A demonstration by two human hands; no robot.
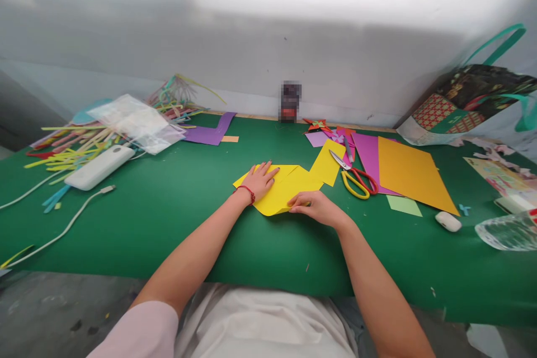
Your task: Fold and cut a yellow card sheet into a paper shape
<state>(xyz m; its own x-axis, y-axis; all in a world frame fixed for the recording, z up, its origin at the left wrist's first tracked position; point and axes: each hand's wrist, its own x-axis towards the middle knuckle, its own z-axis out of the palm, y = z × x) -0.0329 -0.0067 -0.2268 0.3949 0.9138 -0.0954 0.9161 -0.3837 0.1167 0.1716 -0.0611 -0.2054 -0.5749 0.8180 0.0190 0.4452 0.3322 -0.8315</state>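
Observation:
A sheet of yellow paper point(289, 182) lies on the green table in front of me, its near edge curling up. My left hand point(262, 180) presses flat on the sheet's left part, fingers stretched out. At the near right edge, my right hand point(312, 205) pinches the paper between thumb and fingers. A smaller yellow piece of paper point(326, 161) lies just beyond the sheet, to the right. Scissors point(354, 176) with one yellow and one red handle rest with their blades over that smaller piece.
Purple paper point(211, 133), orange-yellow paper point(413, 173) and folded paper shapes point(318, 124) lie around. A white power bank point(100, 168) sits left beside many paper strips point(75, 148). Right are a white case point(448, 221), a plastic bottle point(505, 232) and a bag point(453, 106).

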